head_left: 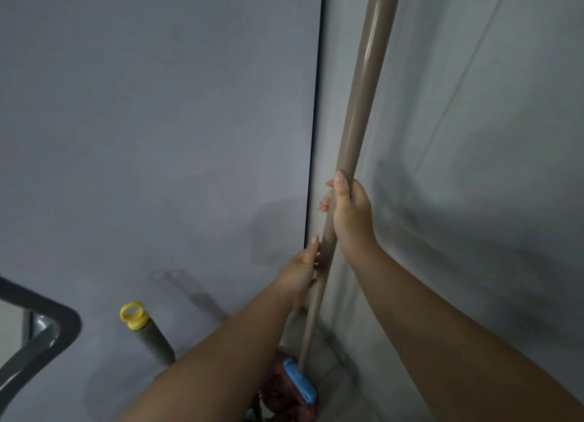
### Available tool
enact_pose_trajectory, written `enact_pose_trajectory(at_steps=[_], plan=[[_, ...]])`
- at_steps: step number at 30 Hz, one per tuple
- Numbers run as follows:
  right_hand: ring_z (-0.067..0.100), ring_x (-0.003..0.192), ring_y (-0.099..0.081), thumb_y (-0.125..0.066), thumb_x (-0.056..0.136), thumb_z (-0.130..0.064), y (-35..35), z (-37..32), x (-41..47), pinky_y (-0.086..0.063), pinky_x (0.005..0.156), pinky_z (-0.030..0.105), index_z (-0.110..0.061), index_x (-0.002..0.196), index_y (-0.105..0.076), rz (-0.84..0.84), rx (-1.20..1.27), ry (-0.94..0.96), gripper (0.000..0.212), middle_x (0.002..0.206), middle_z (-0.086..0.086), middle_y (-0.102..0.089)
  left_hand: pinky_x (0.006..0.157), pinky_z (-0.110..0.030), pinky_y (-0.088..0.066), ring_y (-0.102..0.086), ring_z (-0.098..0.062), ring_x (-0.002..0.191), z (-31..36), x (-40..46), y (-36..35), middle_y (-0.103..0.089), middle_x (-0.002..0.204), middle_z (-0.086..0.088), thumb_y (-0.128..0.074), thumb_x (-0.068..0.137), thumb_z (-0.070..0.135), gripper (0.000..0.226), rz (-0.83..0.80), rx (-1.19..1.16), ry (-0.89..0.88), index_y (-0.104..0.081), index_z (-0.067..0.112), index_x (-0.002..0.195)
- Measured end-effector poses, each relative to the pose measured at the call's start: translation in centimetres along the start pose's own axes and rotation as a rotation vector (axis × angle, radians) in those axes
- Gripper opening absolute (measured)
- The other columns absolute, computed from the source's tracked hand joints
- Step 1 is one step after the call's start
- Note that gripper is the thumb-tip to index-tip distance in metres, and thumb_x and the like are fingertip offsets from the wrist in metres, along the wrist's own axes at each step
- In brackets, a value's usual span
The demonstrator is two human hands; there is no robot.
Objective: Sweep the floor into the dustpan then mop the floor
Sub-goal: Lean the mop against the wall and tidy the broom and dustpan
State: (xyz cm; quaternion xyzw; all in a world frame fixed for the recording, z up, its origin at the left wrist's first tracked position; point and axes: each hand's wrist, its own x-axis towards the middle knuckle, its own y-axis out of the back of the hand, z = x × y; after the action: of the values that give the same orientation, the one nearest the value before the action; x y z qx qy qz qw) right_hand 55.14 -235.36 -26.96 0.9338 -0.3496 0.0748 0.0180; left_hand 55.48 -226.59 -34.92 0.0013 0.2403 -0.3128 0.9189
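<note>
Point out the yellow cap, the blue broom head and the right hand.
yellow cap (pixel 134 315): head view, on its ring top.
blue broom head (pixel 300 381): head view, mid plastic block.
right hand (pixel 349 211): head view, back of hand.

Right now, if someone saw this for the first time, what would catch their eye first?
A long tan pole runs up the middle, standing in the wall corner. The right hand grips it high; the left hand holds it just below. Lower down, a blue mop head sits at the pole's foot, and a yellow cap tops another handle at lower left.
</note>
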Motion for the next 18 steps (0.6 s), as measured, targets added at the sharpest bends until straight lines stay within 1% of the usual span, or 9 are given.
enact_pose_trajectory(at_steps=[1, 3, 5, 7, 9, 12, 13, 16, 18], plan=[[-0.007, 0.051, -0.055, -0.044, 0.095, -0.036, 0.4, 0.6, 0.1, -0.041, 0.052, 0.001, -0.027, 0.076, -0.052, 0.004, -0.033, -0.013, 0.023, 0.061, -0.005, -0.055, 0.093, -0.026, -0.037, -0.052, -0.006, 0.103, -0.2, 0.3, -0.1, -0.056, 0.111, 0.009, -0.026, 0.094, 0.056, 0.051, -0.021, -0.029, 0.008, -0.052, 0.025, 0.125], [-0.002, 0.068, -0.061, -0.043, 0.096, -0.036, 1.4, 1.9, 0.3, -0.044, 0.061, 0.004, -0.029, 0.081, -0.053, 0.008, -0.087, -0.047, 0.019, 0.07, -0.008, -0.059, 0.095, -0.029, -0.033, -0.047, -0.005, 0.104, -0.3, 0.7, -0.4, -0.051, 0.111, 0.013, -0.025, 0.094, 0.057, 0.054, -0.058, -0.071, 0.022, -0.045, 0.027, 0.133], [0.009, 0.084, -0.061, -0.044, 0.096, -0.036, 2.6, 3.4, 0.1, -0.045, 0.073, 0.016, -0.028, 0.087, -0.055, -0.03, -0.152, -0.108, 0.016, 0.078, -0.011, -0.06, 0.098, -0.032, -0.032, -0.039, -0.012, 0.121, -0.5, 0.9, -0.7, -0.045, 0.123, 0.009, -0.025, 0.092, 0.059, 0.058, -0.071, -0.068, 0.049, -0.04, 0.028, 0.138], [0.013, 0.092, -0.057, -0.044, 0.095, -0.038, 3.9, 4.9, -0.4, -0.041, 0.075, 0.022, -0.024, 0.1, -0.059, -0.105, -0.276, -0.187, 0.021, 0.083, -0.012, -0.058, 0.104, -0.036, -0.03, -0.029, -0.019, 0.135, -1.0, 1.1, -1.1, -0.039, 0.14, 0.003, -0.024, 0.091, 0.062, 0.062, -0.073, -0.073, 0.066, -0.036, 0.028, 0.141], [0.014, 0.089, -0.056, -0.043, 0.096, -0.039, 5.2, 6.1, -0.9, -0.038, 0.071, 0.022, -0.019, 0.114, -0.06, -0.125, -0.394, -0.246, 0.032, 0.082, -0.009, -0.056, 0.106, -0.038, -0.028, -0.024, -0.022, 0.14, -1.2, 1.4, -1.6, -0.03, 0.15, -0.002, -0.023, 0.09, 0.063, 0.064, -0.065, -0.082, 0.073, -0.034, 0.027, 0.142], [0.003, 0.066, -0.048, -0.04, 0.096, -0.041, 6.5, 6.3, -0.6, -0.032, 0.055, 0.014, -0.01, 0.115, -0.061, -0.045, -0.488, -0.257, 0.042, 0.07, -0.013, -0.049, 0.107, -0.039, -0.027, -0.023, -0.022, 0.141, -1.1, 1.7, -2.4, -0.028, 0.153, -0.003, -0.019, 0.089, 0.065, 0.066, -0.063, -0.101, 0.093, -0.035, 0.028, 0.142], [0.001, 0.063, -0.045, -0.04, 0.096, -0.043, 6.7, 6.1, -0.4, -0.032, 0.055, 0.014, -0.008, 0.114, -0.062, -0.051, -0.517, -0.273, 0.045, 0.069, -0.011, -0.048, 0.107, -0.039, -0.027, -0.023, -0.022, 0.141, -1.0, 1.8, -2.6, -0.028, 0.152, -0.003, -0.018, 0.09, 0.065, 0.066, -0.066, -0.116, 0.103, -0.036, 0.028, 0.142], [0.007, 0.066, -0.045, -0.039, 0.095, -0.049, 7.2, 5.8, -0.3, -0.035, 0.065, 0.023, -0.008, 0.111, -0.063, -0.104, -0.549, -0.368, 0.05, 0.077, -0.003, -0.051, 0.107, -0.038, -0.027, -0.024, -0.021, 0.14, -0.8, 2.0, -3.1, -0.032, 0.151, -0.002, -0.018, 0.092, 0.062, 0.063, -0.074, -0.141, 0.116, -0.038, 0.026, 0.141], [0.007, 0.065, -0.047, -0.038, 0.095, -0.05, 7.4, 5.6, -0.6, -0.036, 0.061, 0.024, -0.013, 0.101, -0.061, -0.125, -0.541, -0.39, 0.044, 0.071, -0.005, -0.052, 0.107, -0.038, -0.027, -0.024, -0.02, 0.14, -0.8, 1.8, -3.4, -0.034, 0.15, 0.001, -0.019, 0.094, 0.059, 0.061, -0.075, -0.123, 0.113, -0.039, 0.026, 0.14]])
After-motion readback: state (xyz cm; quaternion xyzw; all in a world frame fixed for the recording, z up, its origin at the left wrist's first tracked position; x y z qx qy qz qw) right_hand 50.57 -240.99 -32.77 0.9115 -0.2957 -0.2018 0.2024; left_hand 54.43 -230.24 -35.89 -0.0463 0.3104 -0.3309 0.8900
